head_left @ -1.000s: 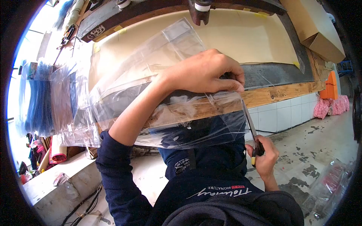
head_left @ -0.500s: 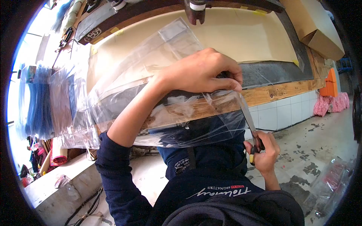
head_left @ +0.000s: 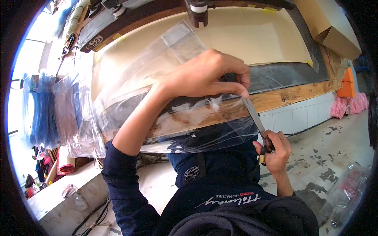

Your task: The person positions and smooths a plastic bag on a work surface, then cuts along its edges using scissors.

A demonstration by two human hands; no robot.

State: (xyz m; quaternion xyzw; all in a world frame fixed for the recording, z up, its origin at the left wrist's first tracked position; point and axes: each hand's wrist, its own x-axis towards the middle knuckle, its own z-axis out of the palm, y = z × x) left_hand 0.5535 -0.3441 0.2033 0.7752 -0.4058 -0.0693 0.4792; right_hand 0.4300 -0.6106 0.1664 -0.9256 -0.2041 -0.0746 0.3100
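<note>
A sheet of clear plastic film (head_left: 185,135) spreads over the table's front edge and hangs down before my lap. My left hand (head_left: 212,74) pinches its right edge between thumb and fingers. Just below those fingertips are the blades of the scissors (head_left: 254,115), lying along the film's right edge. My right hand (head_left: 277,151) is wrapped round the scissors' dark and yellow handles. Whether the blades are parted or together on the film is hard to make out.
Wooden table edge (head_left: 291,93) with a cream sheet (head_left: 244,37) on top. A dark metal arm (head_left: 197,13) comes down over it. Blue plastic strips (head_left: 44,114) hang at left. A cardboard box (head_left: 336,39) and pink bundles (head_left: 348,105) are at right.
My right hand has moved up slightly with the scissors, whose blades now reach closer to my left fingertips. My left hand keeps its pinch on the film and has shifted slightly left.
</note>
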